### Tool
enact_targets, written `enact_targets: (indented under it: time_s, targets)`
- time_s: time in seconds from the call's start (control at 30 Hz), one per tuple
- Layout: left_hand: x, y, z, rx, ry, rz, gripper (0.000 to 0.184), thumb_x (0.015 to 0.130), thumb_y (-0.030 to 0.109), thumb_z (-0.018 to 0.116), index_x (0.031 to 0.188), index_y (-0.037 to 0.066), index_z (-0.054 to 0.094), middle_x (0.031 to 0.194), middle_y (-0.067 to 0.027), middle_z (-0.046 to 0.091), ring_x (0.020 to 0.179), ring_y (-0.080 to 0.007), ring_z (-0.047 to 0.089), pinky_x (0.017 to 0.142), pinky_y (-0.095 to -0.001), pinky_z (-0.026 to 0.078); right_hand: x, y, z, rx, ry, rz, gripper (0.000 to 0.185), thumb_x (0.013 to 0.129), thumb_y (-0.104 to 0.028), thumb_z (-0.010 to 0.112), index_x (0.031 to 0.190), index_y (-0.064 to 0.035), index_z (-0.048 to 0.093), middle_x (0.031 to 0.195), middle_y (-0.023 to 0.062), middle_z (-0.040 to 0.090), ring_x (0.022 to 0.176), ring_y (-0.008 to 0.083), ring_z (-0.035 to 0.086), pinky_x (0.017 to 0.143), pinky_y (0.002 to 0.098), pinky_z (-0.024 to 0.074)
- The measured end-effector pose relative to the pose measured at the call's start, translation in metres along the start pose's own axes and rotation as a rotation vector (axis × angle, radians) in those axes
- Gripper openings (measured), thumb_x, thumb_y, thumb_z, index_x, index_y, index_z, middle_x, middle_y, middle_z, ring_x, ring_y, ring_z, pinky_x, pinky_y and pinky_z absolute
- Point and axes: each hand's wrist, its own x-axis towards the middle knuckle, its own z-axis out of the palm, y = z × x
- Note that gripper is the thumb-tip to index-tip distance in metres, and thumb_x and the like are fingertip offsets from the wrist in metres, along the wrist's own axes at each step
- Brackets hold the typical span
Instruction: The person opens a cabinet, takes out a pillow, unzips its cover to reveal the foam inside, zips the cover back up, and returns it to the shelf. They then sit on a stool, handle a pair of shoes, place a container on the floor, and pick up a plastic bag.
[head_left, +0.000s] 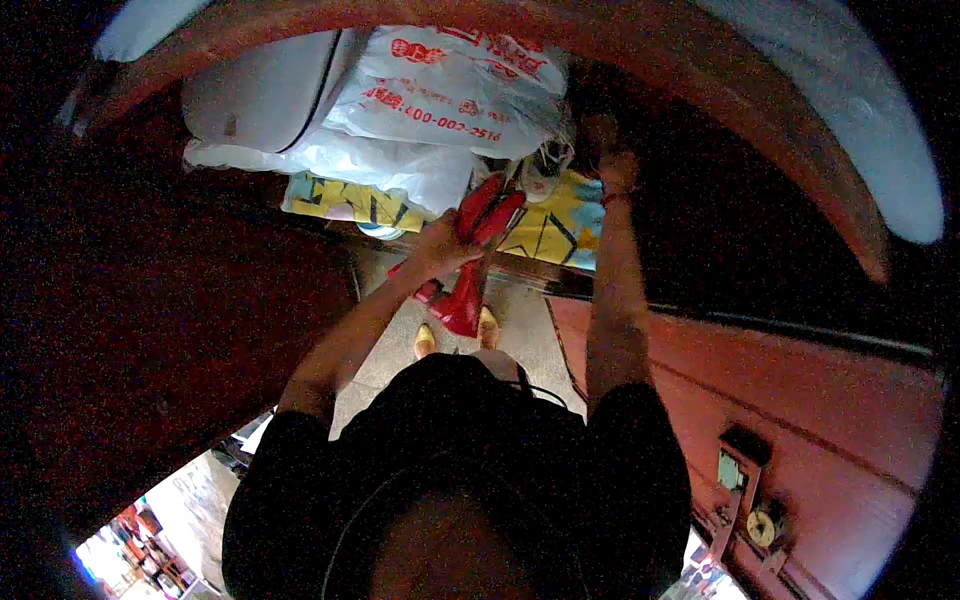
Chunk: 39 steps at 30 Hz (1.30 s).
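My left hand (440, 247) is closed round a pair of red shoes (462, 300), which hang over the floor with their upper parts against a white plastic bag. My right hand (617, 168) reaches into the dark space right of the bag; its fingers are too dark to make out. Between the hands, a white plastic bag (430, 110) with red print lies on a yellow and blue patterned cloth (545, 235). A small dark and pale item (540, 180), not clearly identifiable, sits at the bag's right edge.
A pale case (260, 95) stands at the bag's left. A curved brown edge (560, 15) arches overhead. Dark panel (180, 320) at left; reddish door (720, 390) with a latch (745, 490) at right. My feet in yellow shoes (488, 328) are on the grey floor (520, 320).
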Motion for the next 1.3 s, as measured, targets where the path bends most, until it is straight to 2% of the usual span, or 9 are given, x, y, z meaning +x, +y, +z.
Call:
enact_targets:
  time_s: [0.2,0.3,0.37,0.43,0.83,0.87,0.93,1.1,1.3]
  targets:
    - [0.037,0.076,0.039,-0.089,0.084,0.250,0.059,0.060,0.040,0.070,0.102,0.003,0.052,0.084,-0.0162,0.061,0.079,-0.0303,0.059,0.069,-0.0371,0.046,-0.150,-0.013,-0.060,0.052,-0.164,0.062,0.033,0.089,-0.024,0.042,0.099,0.0055,0.053,0.083,0.0188,0.057,0.066,0.0220,0.051,0.060,0.0352,0.0402]
    - [0.071,0.108,0.058,0.121,0.017,0.147,0.062,0.062,0.048,0.066,0.099,0.000,0.052,0.080,-0.0158,0.061,0.077,-0.0303,0.059,0.067,-0.0370,0.047,-0.182,-0.007,-0.088,0.003,-0.300,0.032,0.038,0.091,-0.023,0.038,0.114,0.0062,0.045,0.101,0.0221,0.054,0.084,0.0258,0.053,0.073,0.0360,0.0408]
    - [0.113,0.098,0.098,-0.076,0.379,0.563,0.062,0.062,0.049,0.065,0.096,-0.001,0.053,0.076,-0.0181,0.060,0.073,-0.0304,0.059,0.064,-0.0372,0.048,-0.176,0.000,-0.093,-0.020,-0.320,-0.005,0.041,0.091,-0.022,0.036,0.120,0.0070,0.040,0.109,0.0233,0.051,0.095,0.0281,0.052,0.081,0.0358,0.0400]
    - [0.134,0.114,0.099,-0.028,0.405,0.594,0.060,0.062,0.046,0.066,0.096,-0.002,0.051,0.074,-0.0183,0.060,0.069,-0.0313,0.059,0.061,-0.0387,0.047,-0.156,0.003,-0.086,0.047,-0.346,-0.009,0.045,0.091,-0.022,0.034,0.123,0.0093,0.033,0.121,0.0245,0.042,0.112,0.0308,0.042,0.092,0.0351,0.0335]
    - [0.220,0.137,0.106,0.377,0.349,0.763,0.063,0.058,0.036,0.072,0.100,-0.004,0.047,0.073,-0.0198,0.058,0.062,-0.0329,0.058,0.057,-0.0420,0.046,-0.097,0.213,0.007,-0.410,-0.142,-0.380,0.010,0.074,-0.012,0.052,0.071,-0.0024,0.051,0.066,0.0123,0.051,0.054,0.0263,0.047,0.048,0.0342,0.0402]
    - [0.218,0.142,0.100,0.393,0.118,0.522,0.060,0.060,0.037,0.071,0.098,-0.004,0.050,0.072,-0.0192,0.059,0.062,-0.0312,0.059,0.058,-0.0414,0.047,-0.103,0.230,0.011,-0.412,-0.140,-0.382,0.010,0.074,-0.012,0.052,0.071,-0.0024,0.051,0.066,0.0123,0.051,0.054,0.0263,0.047,0.048,0.0342,0.0402]
    - [0.222,0.144,0.093,0.405,-0.102,0.271,0.057,0.061,0.037,0.071,0.097,-0.003,0.053,0.071,-0.0185,0.059,0.062,-0.0294,0.060,0.060,-0.0407,0.047,-0.120,0.269,0.029,0.736,-0.260,0.199,0.010,0.077,-0.010,0.049,0.079,-0.0025,0.054,0.076,0.0101,0.054,0.064,0.0215,0.049,0.053,0.0307,0.0436]
    - [0.235,0.138,0.097,0.279,0.007,0.345,0.044,0.065,0.040,0.069,0.073,-0.003,0.060,0.060,-0.0160,0.058,0.058,-0.0247,0.059,0.058,-0.0374,0.047,-0.119,0.206,0.026,0.674,-0.496,0.308,0.010,0.079,-0.011,0.049,0.085,-0.0037,0.054,0.081,0.0097,0.054,0.071,0.0206,0.050,0.059,0.0301,0.0435]
    - [0.251,0.117,0.109,0.439,0.044,0.389,0.053,0.069,0.049,0.061,0.080,-0.002,0.059,0.066,-0.0178,0.058,0.062,-0.0271,0.058,0.063,-0.0402,0.047,-0.106,0.190,0.034,0.782,-0.627,0.359,0.013,0.081,-0.011,0.050,0.092,-0.0052,0.055,0.086,0.0091,0.055,0.080,0.0194,0.052,0.067,0.0294,0.0435]
